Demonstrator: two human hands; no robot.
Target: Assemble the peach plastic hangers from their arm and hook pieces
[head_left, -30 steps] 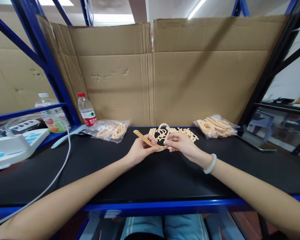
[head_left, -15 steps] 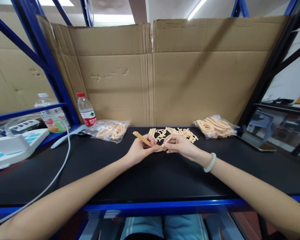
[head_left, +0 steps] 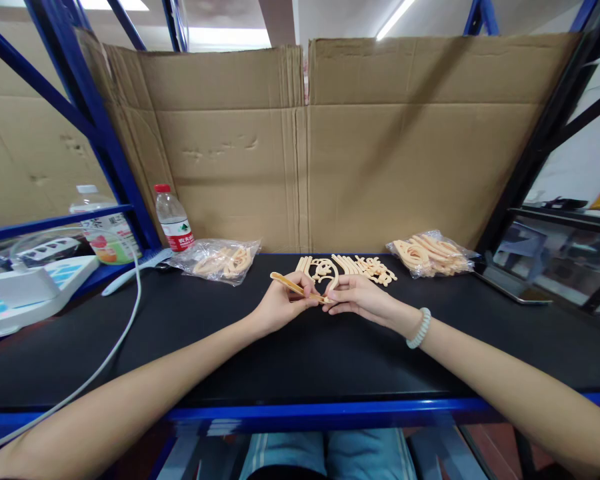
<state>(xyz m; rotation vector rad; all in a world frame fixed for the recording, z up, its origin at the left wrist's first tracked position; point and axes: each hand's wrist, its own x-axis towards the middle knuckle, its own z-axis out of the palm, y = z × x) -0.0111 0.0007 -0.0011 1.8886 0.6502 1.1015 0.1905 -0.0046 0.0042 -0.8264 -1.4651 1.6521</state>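
My left hand (head_left: 280, 307) pinches a flat peach plastic strip (head_left: 293, 285) that sticks out up and to the left. My right hand (head_left: 356, 297) meets it at the strip's right end, fingers closed on a curved peach hook piece (head_left: 330, 275). Both hands hover just above the black table (head_left: 300, 353). Right behind them lies a loose pile of the same peach parts (head_left: 363, 265).
A clear bag of peach parts (head_left: 223, 260) lies at the back left, a fuller bag (head_left: 430, 253) at the back right. A water bottle (head_left: 174, 220), a white cable (head_left: 115, 333) and a power strip (head_left: 35, 287) are at the left. Cardboard walls (head_left: 380, 140) close the back.
The curved hook piece stood up above my right hand a second ago; now it is lowered to the strip's end. Both hands have sunk slightly toward the table.
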